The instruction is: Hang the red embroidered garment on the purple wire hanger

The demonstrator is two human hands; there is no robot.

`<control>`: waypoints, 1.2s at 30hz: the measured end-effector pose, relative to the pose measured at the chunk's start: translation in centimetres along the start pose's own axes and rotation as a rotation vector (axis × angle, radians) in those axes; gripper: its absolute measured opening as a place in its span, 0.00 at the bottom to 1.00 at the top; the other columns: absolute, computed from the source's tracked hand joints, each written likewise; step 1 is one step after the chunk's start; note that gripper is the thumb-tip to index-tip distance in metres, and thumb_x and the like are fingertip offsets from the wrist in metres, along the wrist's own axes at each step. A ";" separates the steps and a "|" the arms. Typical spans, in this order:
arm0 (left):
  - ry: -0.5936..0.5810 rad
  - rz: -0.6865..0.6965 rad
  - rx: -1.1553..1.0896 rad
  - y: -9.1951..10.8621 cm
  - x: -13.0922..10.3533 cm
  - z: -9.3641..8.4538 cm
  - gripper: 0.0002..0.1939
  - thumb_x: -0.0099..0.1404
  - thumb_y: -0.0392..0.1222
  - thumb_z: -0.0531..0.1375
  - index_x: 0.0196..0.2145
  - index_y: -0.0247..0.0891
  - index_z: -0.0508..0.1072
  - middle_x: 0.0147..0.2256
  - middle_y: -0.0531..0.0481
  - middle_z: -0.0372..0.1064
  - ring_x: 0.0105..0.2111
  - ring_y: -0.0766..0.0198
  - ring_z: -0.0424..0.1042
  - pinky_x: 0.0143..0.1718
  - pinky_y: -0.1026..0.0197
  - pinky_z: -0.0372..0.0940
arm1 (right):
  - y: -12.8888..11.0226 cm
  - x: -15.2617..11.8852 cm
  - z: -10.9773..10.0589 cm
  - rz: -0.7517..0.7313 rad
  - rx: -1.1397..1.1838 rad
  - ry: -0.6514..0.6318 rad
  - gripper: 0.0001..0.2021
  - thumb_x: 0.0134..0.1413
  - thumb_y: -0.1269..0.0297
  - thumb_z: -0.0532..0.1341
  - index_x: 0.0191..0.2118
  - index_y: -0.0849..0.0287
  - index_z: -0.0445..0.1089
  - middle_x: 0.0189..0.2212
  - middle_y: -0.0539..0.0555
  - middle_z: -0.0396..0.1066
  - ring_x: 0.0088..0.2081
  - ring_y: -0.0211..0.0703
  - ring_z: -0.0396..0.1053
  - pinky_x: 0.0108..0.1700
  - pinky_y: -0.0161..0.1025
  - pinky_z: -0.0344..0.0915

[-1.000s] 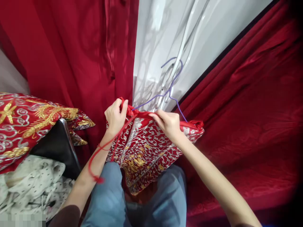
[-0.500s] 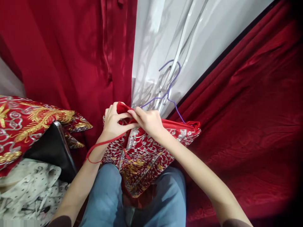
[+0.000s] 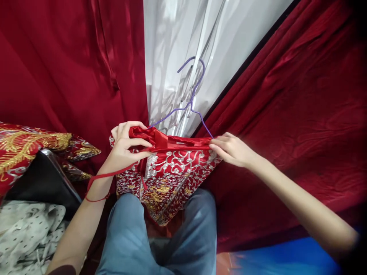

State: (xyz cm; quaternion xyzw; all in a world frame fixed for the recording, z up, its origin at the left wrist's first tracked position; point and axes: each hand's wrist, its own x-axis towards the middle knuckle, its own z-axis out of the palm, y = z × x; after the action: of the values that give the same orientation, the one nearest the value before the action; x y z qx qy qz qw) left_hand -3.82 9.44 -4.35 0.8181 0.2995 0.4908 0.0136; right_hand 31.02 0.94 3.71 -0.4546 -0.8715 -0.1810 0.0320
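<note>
A red garment [image 3: 174,164] with silver and gold embroidery hangs over my knees, its plain red waistband stretched between my hands. My left hand [image 3: 126,147] grips the band's left end, thumb in front and fingers behind. At the right end, my right hand [image 3: 231,149] pinches the band's corner. A purple wire hanger [image 3: 191,102] rises from the band, its hook upright against white drapery and its lower part hidden by the cloth. Around my left forearm loops a thin red cord [image 3: 111,173].
Red curtains [image 3: 65,68] stand at left and right, with a white curtain [image 3: 169,46] between. At the left, another embroidered red cloth [image 3: 34,147] lies over a black chair back [image 3: 43,183], above a white dotted cloth [image 3: 28,233]. Something blue [image 3: 286,256] shows at lower right.
My right hand has moved right, away from my left hand, to the band's right corner. The waistband is now spread wider. The view has shifted, and blue shows at the lower right.
</note>
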 end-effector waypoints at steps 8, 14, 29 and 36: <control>0.044 0.002 -0.005 -0.7 1.0 1.1 0.03 0.59 0.47 0.69 0.32 0.50 0.82 0.48 0.50 0.71 0.51 0.53 0.65 0.56 0.42 0.52 | 4.8 -2.7 -1.8 -0.184 -0.264 -0.013 0.11 0.61 0.64 0.52 0.31 0.57 0.69 0.29 0.56 0.75 0.40 0.50 0.68 0.51 0.51 0.53; -0.036 0.125 -0.057 -2.4 3.8 -0.1 0.05 0.60 0.50 0.66 0.33 0.52 0.82 0.34 0.51 0.75 0.45 0.55 0.71 0.54 0.45 0.57 | 6.4 -2.6 -2.0 -0.155 -0.246 -0.023 0.11 0.62 0.67 0.52 0.37 0.57 0.72 0.36 0.58 0.77 0.43 0.48 0.69 0.46 0.46 0.58; 0.035 0.087 -0.216 -5.4 8.8 -2.5 0.10 0.62 0.52 0.57 0.32 0.43 0.68 0.18 0.58 0.59 0.18 0.68 0.54 0.26 0.60 0.55 | 8.1 -1.4 -4.0 -0.035 -0.235 -0.002 0.18 0.69 0.63 0.47 0.44 0.60 0.74 0.33 0.60 0.74 0.35 0.45 0.65 0.41 0.43 0.60; -0.035 0.060 -0.010 -7.0 9.5 -2.8 0.15 0.55 0.54 0.61 0.23 0.45 0.62 0.19 0.54 0.58 0.21 0.64 0.56 0.28 0.57 0.54 | 7.6 -2.7 -4.5 0.080 -0.085 0.005 0.14 0.62 0.58 0.54 0.41 0.59 0.73 0.33 0.59 0.73 0.30 0.42 0.68 0.33 0.39 0.63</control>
State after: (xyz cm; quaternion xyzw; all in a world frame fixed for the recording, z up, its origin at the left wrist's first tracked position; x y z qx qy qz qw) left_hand -6.20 19.18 2.45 0.8351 0.2720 0.4781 0.0083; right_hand 38.23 1.29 9.50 -0.4896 -0.8440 -0.2177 0.0221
